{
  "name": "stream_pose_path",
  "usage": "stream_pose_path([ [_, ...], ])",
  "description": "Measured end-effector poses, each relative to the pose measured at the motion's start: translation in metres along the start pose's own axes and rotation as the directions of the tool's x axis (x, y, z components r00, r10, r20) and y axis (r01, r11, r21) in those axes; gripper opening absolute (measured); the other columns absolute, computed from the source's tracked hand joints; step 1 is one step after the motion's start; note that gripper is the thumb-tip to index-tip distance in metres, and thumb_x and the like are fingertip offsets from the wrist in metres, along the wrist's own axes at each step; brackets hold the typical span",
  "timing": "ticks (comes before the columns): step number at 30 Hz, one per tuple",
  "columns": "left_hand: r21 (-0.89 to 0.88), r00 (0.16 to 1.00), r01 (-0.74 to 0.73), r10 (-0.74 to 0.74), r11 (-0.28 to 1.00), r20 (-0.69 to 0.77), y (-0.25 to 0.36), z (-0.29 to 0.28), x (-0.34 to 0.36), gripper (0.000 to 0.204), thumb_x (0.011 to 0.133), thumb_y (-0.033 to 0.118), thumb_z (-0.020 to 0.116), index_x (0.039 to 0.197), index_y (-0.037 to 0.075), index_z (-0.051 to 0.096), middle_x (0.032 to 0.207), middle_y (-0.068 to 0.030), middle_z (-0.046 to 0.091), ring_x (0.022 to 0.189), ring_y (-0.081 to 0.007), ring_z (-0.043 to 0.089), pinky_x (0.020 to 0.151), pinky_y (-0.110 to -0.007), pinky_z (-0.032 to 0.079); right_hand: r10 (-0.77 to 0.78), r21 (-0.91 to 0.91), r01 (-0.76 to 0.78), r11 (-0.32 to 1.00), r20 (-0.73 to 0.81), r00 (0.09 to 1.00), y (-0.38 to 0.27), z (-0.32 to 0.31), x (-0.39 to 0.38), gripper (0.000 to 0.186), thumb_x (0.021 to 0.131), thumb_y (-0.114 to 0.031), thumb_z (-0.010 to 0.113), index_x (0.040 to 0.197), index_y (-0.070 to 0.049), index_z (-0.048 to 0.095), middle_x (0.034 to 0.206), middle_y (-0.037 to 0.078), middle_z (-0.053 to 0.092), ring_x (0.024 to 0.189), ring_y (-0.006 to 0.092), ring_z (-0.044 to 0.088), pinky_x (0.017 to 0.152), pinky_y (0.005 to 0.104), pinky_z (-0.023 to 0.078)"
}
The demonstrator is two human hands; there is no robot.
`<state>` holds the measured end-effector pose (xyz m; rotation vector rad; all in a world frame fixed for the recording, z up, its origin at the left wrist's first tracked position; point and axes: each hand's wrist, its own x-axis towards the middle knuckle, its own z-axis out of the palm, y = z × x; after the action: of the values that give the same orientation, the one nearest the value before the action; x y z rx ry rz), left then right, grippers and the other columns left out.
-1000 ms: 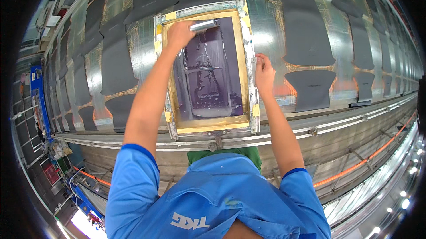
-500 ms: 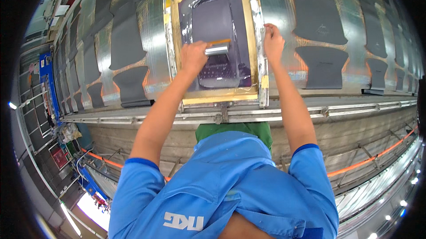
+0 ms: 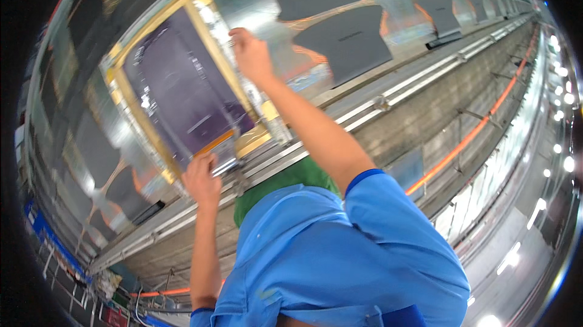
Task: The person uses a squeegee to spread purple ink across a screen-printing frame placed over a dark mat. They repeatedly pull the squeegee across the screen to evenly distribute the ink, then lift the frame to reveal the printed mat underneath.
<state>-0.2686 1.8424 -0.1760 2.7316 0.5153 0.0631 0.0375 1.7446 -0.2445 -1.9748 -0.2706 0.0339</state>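
Observation:
A screen-printing frame (image 3: 214,54) with a pale yellow inner border lies tilted in view at the upper left. Wet, glossy purple ink coats its mesh (image 3: 182,78). My left hand (image 3: 202,182) is closed around a squeegee (image 3: 225,166) with a silver holder and an orange strip, at the frame's near end. On the frame's right side, my right hand (image 3: 252,57) has its fingers curled at the outer edge, pinching it. Dark grey fabric pieces (image 3: 346,41) lie flat on the shiny table to the right, and the frame hides what is beneath it.
A metal rail (image 3: 364,114) runs along the table's near edge, close to my body. Below it stretches an orange cable or hose (image 3: 486,122). More dark fabric pieces (image 3: 91,151) lie left of the frame. Blue equipment (image 3: 54,242) stands at the lower left.
The squeegee has come from mid-screen toward me to the frame's near end, in my left hand. My right hand stays at the frame's right edge. The whole view has turned and shifted.

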Motion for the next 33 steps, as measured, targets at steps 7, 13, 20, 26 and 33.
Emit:
stream_pose_path([
  [7, 0.024, 0.987, -0.044, 0.04, 0.999, 0.157, 0.01, -0.036, 0.035, 0.038, 0.063, -0.007, 0.064, 0.097, 0.009, 0.069, 0.089, -0.007, 0.061, 0.084, -0.0323, 0.059, 0.072, -0.041, 0.042, 0.133, 0.237, -0.142, 0.961, 0.054, 0.99, -0.024, -0.021, -0.007, 0.022, 0.093, -0.012, 0.062, 0.114, -0.008, 0.064, 0.057, 0.018, 0.055, 0.052, 0.0321, 0.058, 0.056, 0.0431, 0.045],
  [13, 0.042, 0.973, -0.052, 0.041, 0.998, 0.229, 0.0, -0.058, 0.042, 0.039, 0.062, -0.008, 0.062, 0.098, 0.005, 0.067, 0.086, -0.0114, 0.055, 0.08, -0.0345, 0.056, 0.07, -0.042, 0.044, 0.271, 0.512, -0.408, 0.756, 0.323, 0.907, -0.046, -0.039, -0.01, 0.023, 0.093, -0.011, 0.063, 0.116, -0.005, 0.062, 0.059, 0.018, 0.058, 0.052, 0.0313, 0.057, 0.058, 0.0421, 0.047],
  [20, 0.145, 0.947, -0.113, 0.062, 0.983, 0.315, -0.003, -0.081, 0.042, 0.031, 0.073, -0.001, 0.073, 0.103, 0.008, 0.068, 0.09, -0.0098, 0.056, 0.085, -0.0342, 0.056, 0.075, -0.044, 0.044, 0.208, 0.548, -0.356, 0.757, 0.315, 0.926, -0.055, -0.033, -0.019, 0.037, 0.094, -0.004, 0.058, 0.129, -0.003, 0.045, 0.072, 0.024, 0.064, 0.069, 0.0434, 0.066, 0.064, 0.05, 0.05],
  [26, 0.184, 0.936, -0.188, 0.12, 0.965, 0.33, -0.005, -0.081, 0.046, 0.027, 0.077, 0.002, 0.074, 0.103, 0.006, 0.067, 0.091, -0.0112, 0.059, 0.083, -0.035, 0.056, 0.075, -0.046, 0.044, 0.205, 0.582, -0.326, 0.745, 0.266, 0.942, -0.06, -0.037, -0.019, 0.035, 0.094, -0.002, 0.057, 0.127, -0.003, 0.046, 0.092, 0.026, 0.067, 0.071, 0.0414, 0.067, 0.064, 0.0491, 0.051],
  [33, 0.195, 0.925, -0.264, 0.191, 0.945, 0.33, -0.014, -0.091, 0.032, 0.028, 0.083, 0.004, 0.071, 0.11, 0.005, 0.063, 0.103, -0.0166, 0.061, 0.089, -0.0405, 0.057, 0.078, -0.051, 0.044, 0.229, 0.584, -0.347, 0.734, 0.269, 0.936, -0.069, -0.036, -0.026, 0.034, 0.094, -0.001, 0.058, 0.126, -0.004, 0.047, 0.1, 0.026, 0.067, 0.075, 0.0415, 0.067, 0.065, 0.047, 0.053],
])
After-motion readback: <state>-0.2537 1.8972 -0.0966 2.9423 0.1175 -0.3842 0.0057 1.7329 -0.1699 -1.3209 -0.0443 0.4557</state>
